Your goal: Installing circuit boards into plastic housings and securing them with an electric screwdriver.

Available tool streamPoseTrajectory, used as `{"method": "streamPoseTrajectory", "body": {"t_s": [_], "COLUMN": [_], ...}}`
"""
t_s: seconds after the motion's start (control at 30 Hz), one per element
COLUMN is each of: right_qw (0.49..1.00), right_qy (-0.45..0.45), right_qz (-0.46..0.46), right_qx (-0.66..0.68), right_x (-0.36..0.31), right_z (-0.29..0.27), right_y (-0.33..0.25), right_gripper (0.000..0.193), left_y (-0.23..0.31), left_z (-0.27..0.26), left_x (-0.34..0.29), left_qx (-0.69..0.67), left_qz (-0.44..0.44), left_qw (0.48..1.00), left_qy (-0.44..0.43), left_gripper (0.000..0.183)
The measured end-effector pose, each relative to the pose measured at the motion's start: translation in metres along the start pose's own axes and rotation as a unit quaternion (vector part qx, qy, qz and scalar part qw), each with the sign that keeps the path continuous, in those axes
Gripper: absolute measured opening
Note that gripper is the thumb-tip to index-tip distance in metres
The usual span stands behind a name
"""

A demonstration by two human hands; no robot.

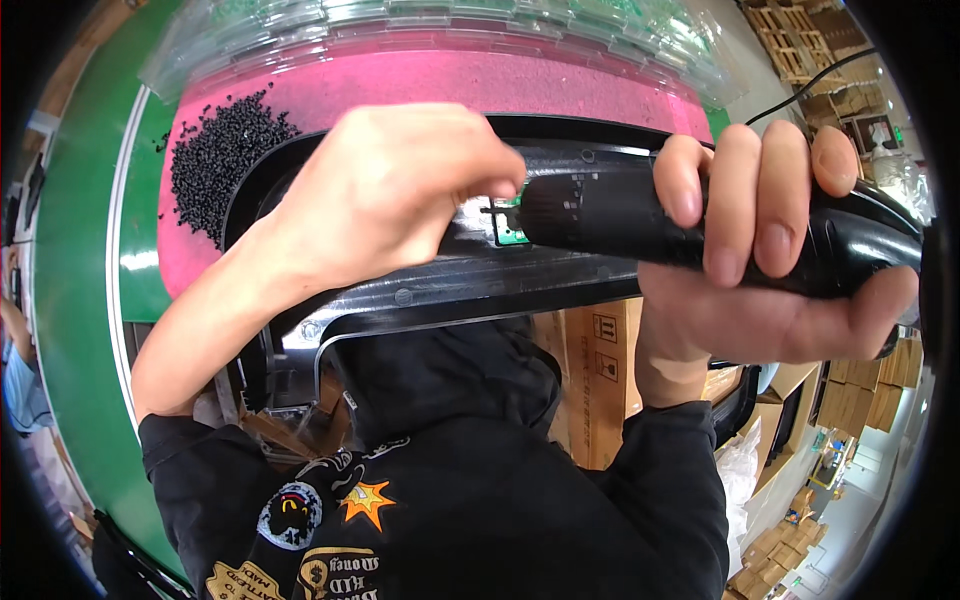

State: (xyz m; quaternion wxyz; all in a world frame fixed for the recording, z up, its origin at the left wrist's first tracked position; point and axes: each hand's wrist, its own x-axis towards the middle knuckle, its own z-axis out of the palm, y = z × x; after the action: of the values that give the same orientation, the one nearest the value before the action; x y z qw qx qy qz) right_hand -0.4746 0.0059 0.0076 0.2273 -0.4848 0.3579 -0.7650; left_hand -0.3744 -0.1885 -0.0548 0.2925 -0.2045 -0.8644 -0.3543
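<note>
My right hand [760,230] wraps around a thick black electric screwdriver [610,215], held nearly level with its tip toward the left. The thin bit reaches over a small green circuit board [508,236] inside a long black plastic housing [500,288]. Beside the bit is my left hand [410,185], its fingers curled together and slightly blurred by motion. Whatever those fingertips pinch, if anything, is hidden. The screwdriver covers part of the board.
A heap of small black pieces resembling screws [215,165] lies on a pink mat [590,85]. Clear plastic trays [450,28] are stacked behind it. Cardboard boxes [590,400] stand below the housing. A black cable [815,78] runs at upper right. Another person's blue sleeve [22,385] shows far left.
</note>
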Motion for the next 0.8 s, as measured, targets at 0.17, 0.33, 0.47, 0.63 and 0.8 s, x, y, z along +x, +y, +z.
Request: {"method": "streamPoseTrajectory", "body": {"t_s": [0.17,0.33,0.47,0.63,0.8], "right_qw": [0.998,0.993,0.988,0.978,0.968], "right_qy": [0.031,0.047,0.025,-0.012,-0.041], "right_qz": [0.055,0.092,0.126,0.169,0.199], "right_qx": [-0.016,-0.064,-0.088,-0.122,-0.15], "right_x": [-0.006,-0.009,-0.005,0.003,0.007], "right_z": [0.002,0.0,0.0,0.006,0.009], "right_y": [0.015,0.025,0.026,0.023,0.023], "right_gripper": [0.065,0.068,0.068,0.068,0.069], "left_y": [-0.011,-0.008,-0.004,-0.009,-0.009], "left_z": [0.002,0.003,-0.001,0.0,0.0], "left_x": [-0.004,-0.004,-0.005,-0.005,-0.007], "left_qx": [0.008,0.012,0.004,0.026,0.025], "left_qz": [-0.069,-0.113,-0.139,-0.14,-0.147], "left_qw": [0.996,0.991,0.987,0.986,0.986], "left_qy": [0.047,-0.067,-0.084,-0.082,-0.078], "left_gripper": [0.008,0.01,0.011,0.014,0.014]}}
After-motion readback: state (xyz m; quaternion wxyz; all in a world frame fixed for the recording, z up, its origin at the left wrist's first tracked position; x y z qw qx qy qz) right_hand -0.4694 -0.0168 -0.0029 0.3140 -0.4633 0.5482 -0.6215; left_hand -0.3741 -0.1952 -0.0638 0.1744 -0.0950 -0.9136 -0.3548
